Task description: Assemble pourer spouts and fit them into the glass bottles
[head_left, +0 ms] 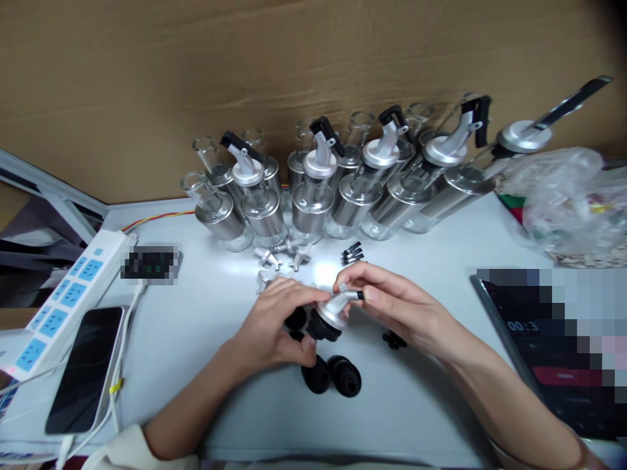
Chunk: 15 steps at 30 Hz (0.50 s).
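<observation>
My left hand [274, 326] is closed around a silver bottle pourer [334, 309] with a black ribbed stopper [324, 325] at its base. The pourer is tilted, its spout pointing right. At the spout's end my right hand [399, 307] pinches a small black tip [360, 295] between thumb and forefinger. Black rubber stoppers [345, 376] lie on the table just below the hands, some partly hidden by my left hand. Silver pourer spouts [300, 257] lie loose behind it. Small black levers [353, 253] sit beyond my right hand, and small black parts [394, 339] lie under it.
Several glass-and-steel bottles [312, 207] stand at the back against a cardboard wall [245, 59], some fitted with pourers. A power strip [73, 294] and a phone [85, 370] with cables are on the left. At right are a plastic bag [563, 189] and a tablet-like screen [529, 352].
</observation>
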### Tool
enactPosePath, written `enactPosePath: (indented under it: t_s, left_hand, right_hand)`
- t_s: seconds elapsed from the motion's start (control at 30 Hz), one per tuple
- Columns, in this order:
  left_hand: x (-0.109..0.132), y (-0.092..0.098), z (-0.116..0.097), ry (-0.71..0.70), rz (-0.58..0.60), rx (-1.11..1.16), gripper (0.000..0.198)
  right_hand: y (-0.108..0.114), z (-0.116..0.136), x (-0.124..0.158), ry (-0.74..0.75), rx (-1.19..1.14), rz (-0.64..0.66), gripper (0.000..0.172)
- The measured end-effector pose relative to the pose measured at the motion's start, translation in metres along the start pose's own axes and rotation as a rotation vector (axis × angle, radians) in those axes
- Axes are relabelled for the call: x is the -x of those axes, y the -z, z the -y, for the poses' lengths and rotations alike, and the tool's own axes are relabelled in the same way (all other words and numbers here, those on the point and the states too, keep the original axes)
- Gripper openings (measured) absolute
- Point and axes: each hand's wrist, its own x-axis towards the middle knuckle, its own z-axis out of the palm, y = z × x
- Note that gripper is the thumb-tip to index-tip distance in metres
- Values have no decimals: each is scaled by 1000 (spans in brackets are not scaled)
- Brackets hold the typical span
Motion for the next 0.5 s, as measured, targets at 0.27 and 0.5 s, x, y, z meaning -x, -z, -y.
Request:
enactPosePath:
  t_s: [0.27,0.5]
  left_hand:
    - [3,-1,0,18,2,23,43]
    - [3,-2,1,4,-6,20,40]
  right_hand:
    - [1,-1,-1,19,9,51,24]
    - [1,0,0,-2,26,64,24]
